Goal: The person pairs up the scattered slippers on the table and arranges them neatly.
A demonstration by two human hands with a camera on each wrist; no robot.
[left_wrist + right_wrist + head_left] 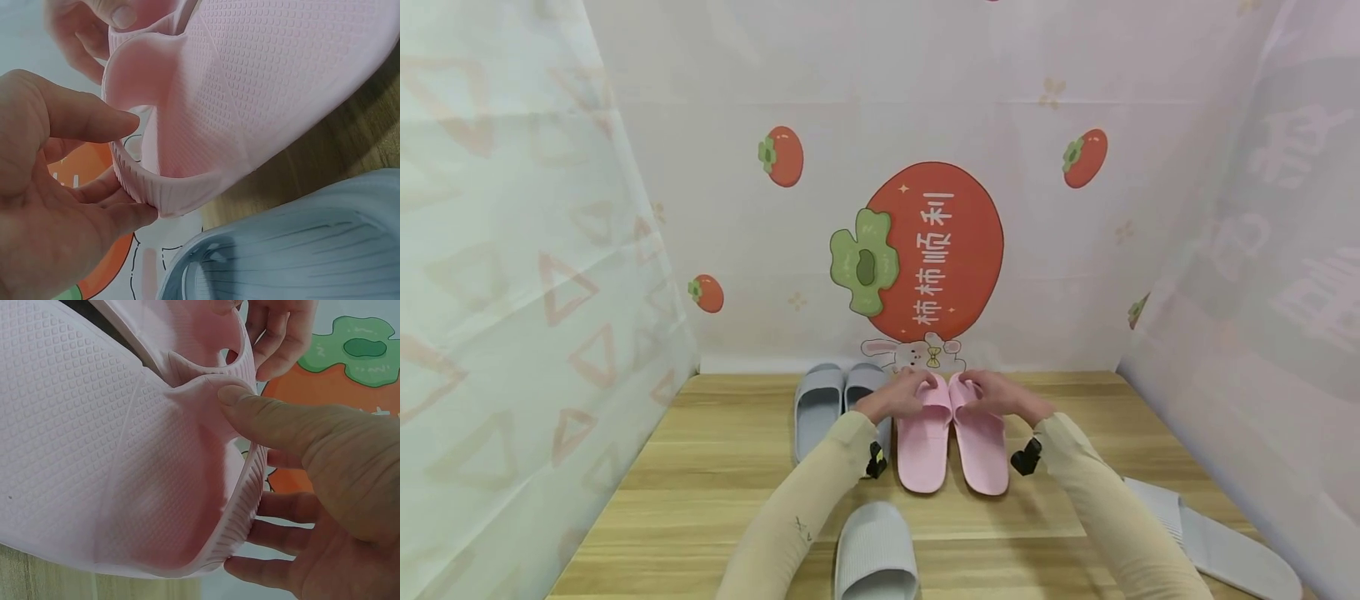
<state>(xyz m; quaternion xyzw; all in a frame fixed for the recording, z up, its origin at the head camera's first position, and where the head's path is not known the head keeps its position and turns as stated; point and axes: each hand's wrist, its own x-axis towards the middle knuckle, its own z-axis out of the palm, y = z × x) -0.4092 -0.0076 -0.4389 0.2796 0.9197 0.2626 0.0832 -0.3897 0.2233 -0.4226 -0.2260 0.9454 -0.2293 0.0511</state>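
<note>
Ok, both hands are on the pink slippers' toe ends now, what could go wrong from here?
1. The left hand and right hand only pinch the straps of the pink slippers; the soft strap could slip free in a lift.
2. The grey pair sits tight against the left pink slipper, so a sideways move may knock it askew.
3. A loose grey slipper lies near the left forearm and could get bumped on pulling back.
</note>
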